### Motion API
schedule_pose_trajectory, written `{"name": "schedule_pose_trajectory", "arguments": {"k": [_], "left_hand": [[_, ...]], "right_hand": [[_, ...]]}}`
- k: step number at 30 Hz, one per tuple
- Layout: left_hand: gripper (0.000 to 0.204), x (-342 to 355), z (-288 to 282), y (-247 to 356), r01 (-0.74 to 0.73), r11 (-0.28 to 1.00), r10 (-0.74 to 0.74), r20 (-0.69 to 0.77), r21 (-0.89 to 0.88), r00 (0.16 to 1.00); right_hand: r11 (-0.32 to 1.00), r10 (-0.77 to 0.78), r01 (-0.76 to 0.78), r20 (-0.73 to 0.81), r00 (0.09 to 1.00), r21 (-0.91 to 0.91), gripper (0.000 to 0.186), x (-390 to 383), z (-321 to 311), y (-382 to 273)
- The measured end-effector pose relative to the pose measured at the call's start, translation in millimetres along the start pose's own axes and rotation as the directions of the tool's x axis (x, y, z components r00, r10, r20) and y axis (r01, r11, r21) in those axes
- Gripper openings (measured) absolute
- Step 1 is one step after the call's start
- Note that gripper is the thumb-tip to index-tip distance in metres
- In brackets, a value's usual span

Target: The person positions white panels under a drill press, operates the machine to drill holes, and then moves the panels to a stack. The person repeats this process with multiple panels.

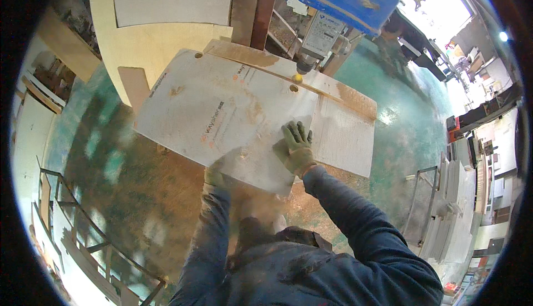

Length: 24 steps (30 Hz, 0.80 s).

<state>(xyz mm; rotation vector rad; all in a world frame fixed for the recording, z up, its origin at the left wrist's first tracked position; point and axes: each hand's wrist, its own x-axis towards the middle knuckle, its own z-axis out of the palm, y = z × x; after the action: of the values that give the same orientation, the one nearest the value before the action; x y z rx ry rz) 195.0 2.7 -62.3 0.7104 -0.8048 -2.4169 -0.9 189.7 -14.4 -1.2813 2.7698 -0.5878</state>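
A white-faced board (222, 117) with printed marks and brown dust lies tilted across a machine table (350, 145). Two round holes show near its far edge, one at the far left corner and one by the drill. My right hand (297, 148), in a green glove, rests flat on the board with the fingers slightly spread. At the near edge, my gloved left hand (214, 177) grips the board; its fingers are mostly hidden. Just beyond the nearer hole hangs the drill chuck (306, 63) with a yellow piece at its tip. A wooden fence (344, 103) runs along the board's far edge.
The drill press's blue housing (344, 1) stands over the far side. Pale plywood sheets (111, 45) lean at the far left. Metal racks (78, 211) stand at left, and stacked boards (452, 211) at right. Sawdust covers the green floor (139, 178) below.
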Motion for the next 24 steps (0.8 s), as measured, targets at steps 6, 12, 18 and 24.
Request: {"name": "schedule_pose_trajectory", "arguments": {"k": [6,12,18,24], "left_hand": [[0.057,-93,29,73,-0.264,0.962,0.254,-0.130,-0.067,0.959],[0.049,-253,28,105,-0.274,0.960,0.272,-0.408,0.055,0.872],[0.036,-403,83,82,-0.275,0.717,0.594,-0.354,0.641,0.722],[0.024,-451,63,51,0.151,0.848,0.365,-0.766,0.508,0.529]], "right_hand": [[0.997,-0.007,-0.007,0.161,0.987,0.083,0.078,-56,-41,-68],[0.951,-0.307,0.248,0.483,0.820,0.184,0.070,-161,-137,-126],[0.669,-0.630,0.038,0.539,0.559,0.742,0.052,-234,-72,-73],[0.034,-0.499,-0.678,0.600,0.625,0.734,0.047,-231,-17,-62]]}}
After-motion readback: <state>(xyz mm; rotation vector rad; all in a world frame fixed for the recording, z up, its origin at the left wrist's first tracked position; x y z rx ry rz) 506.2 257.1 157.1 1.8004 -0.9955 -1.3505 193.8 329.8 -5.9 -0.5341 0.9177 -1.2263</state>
